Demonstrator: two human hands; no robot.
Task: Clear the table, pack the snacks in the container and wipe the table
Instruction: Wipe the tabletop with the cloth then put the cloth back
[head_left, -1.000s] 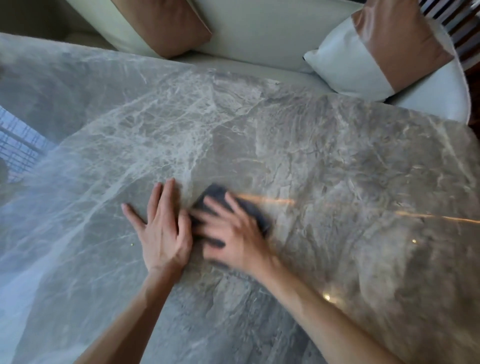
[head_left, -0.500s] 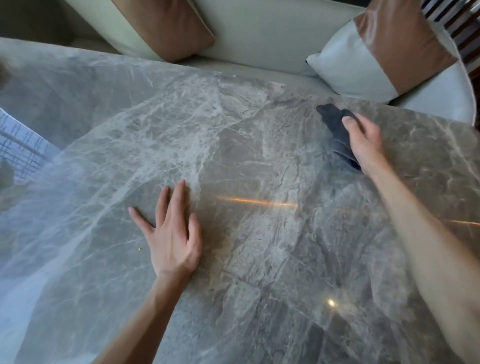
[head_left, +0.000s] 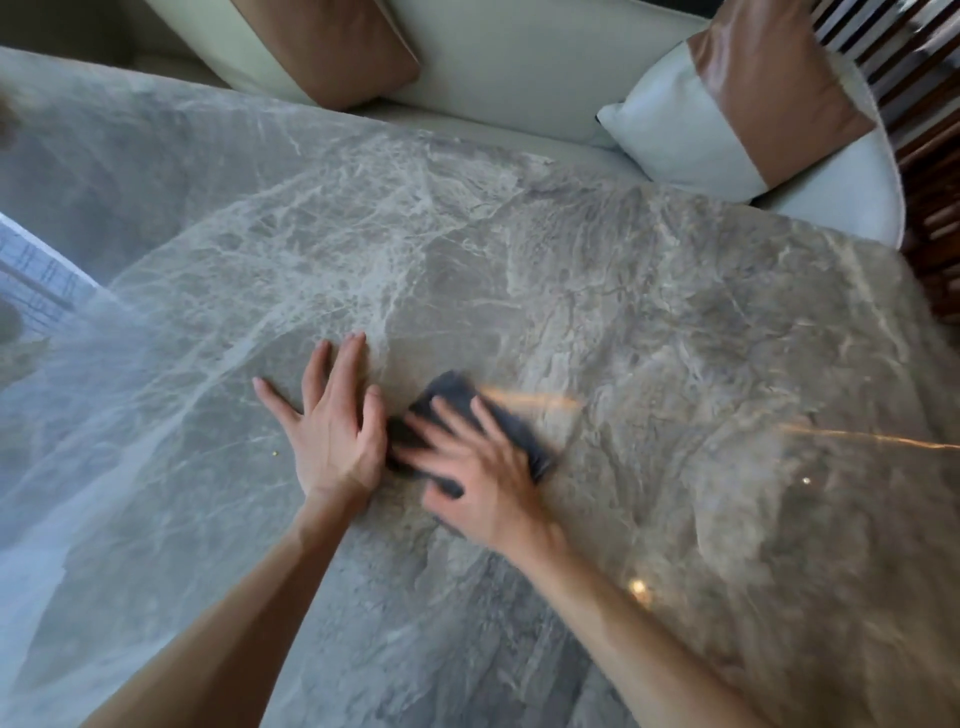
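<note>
A dark grey cloth (head_left: 457, 397) lies flat on the grey marble table (head_left: 675, 338) near its middle. My right hand (head_left: 478, 478) presses down on the cloth with fingers spread, blurred by motion. My left hand (head_left: 332, 421) rests flat on the marble just left of the cloth, fingers apart, its little-finger side touching the cloth's edge. No snacks and no container are in view.
A pale sofa (head_left: 519, 62) runs along the table's far edge with two white-and-brown cushions (head_left: 753, 109) (head_left: 332, 47). A tiny yellow crumb (head_left: 274, 454) lies left of my left hand. Dark wooden slats (head_left: 930, 156) stand at the far right.
My right hand swept the cloth from beside my left hand out to the far right edge near the cushion, then back to the middle. My left hand stayed put.
</note>
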